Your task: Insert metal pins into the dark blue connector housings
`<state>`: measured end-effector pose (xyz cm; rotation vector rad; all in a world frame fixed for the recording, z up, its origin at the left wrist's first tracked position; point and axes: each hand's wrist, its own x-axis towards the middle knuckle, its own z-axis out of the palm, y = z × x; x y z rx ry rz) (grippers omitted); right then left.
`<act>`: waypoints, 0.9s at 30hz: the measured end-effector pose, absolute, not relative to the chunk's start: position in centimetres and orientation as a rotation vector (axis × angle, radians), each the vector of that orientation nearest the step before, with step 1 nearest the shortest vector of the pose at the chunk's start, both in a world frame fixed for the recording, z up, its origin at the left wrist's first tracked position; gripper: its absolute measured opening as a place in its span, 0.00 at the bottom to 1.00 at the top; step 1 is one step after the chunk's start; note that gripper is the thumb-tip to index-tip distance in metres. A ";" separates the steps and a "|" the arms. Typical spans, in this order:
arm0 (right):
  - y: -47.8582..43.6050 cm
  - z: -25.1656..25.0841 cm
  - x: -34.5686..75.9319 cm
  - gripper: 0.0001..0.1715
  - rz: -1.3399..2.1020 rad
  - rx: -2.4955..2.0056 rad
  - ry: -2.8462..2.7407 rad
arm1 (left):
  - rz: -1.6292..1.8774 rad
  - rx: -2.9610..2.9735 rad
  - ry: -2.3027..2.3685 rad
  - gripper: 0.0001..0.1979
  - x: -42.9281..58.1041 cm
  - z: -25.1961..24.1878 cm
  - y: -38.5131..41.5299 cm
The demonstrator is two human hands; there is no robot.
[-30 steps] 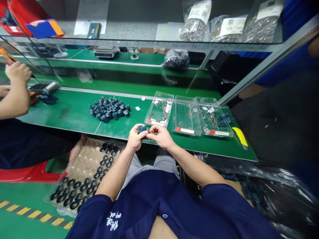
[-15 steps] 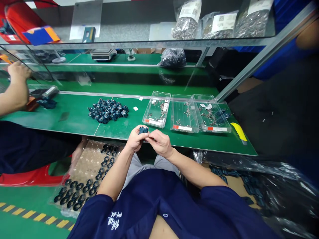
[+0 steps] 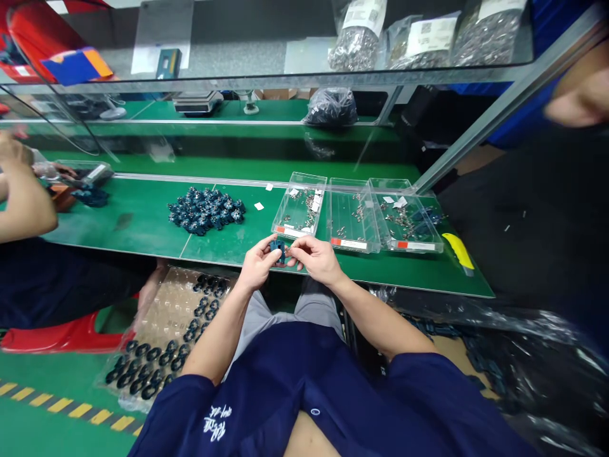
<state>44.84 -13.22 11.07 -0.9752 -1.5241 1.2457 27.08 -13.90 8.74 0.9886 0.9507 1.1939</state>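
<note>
A small dark blue plastic part [image 3: 279, 249] sits between my hands, just over the front edge of the green bench mat [image 3: 128, 222]. My left hand [image 3: 257, 263] grips it from the left. The fingertips of my right hand [image 3: 316, 259] pinch at its right side, and whatever they hold there is hidden. A heap of similar blue parts [image 3: 206, 211] lies on the mat to the far left of my hands. Nearest my right hand stand several clear plastic trays of small metal pieces, the closest being [image 3: 299, 206].
A co-worker's arm [image 3: 21, 203] works at the left end of the bench. A yellow utility knife [image 3: 458, 251] lies at the right. Black rings in a clear blister tray [image 3: 162, 336] lean below the bench. A glass shelf above holds bags of metal parts [image 3: 354, 38].
My hands have dropped slightly and turned the blue part, with my right fingers now more spread against it. The co-worker's left hand has moved down, and another person's arm has entered at top right.
</note>
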 end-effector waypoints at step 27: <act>-11.5 11.6 44.3 0.15 0.588 -0.926 -2.086 | 1.213 1.630 1.250 0.22 26.8 8.9 -14.0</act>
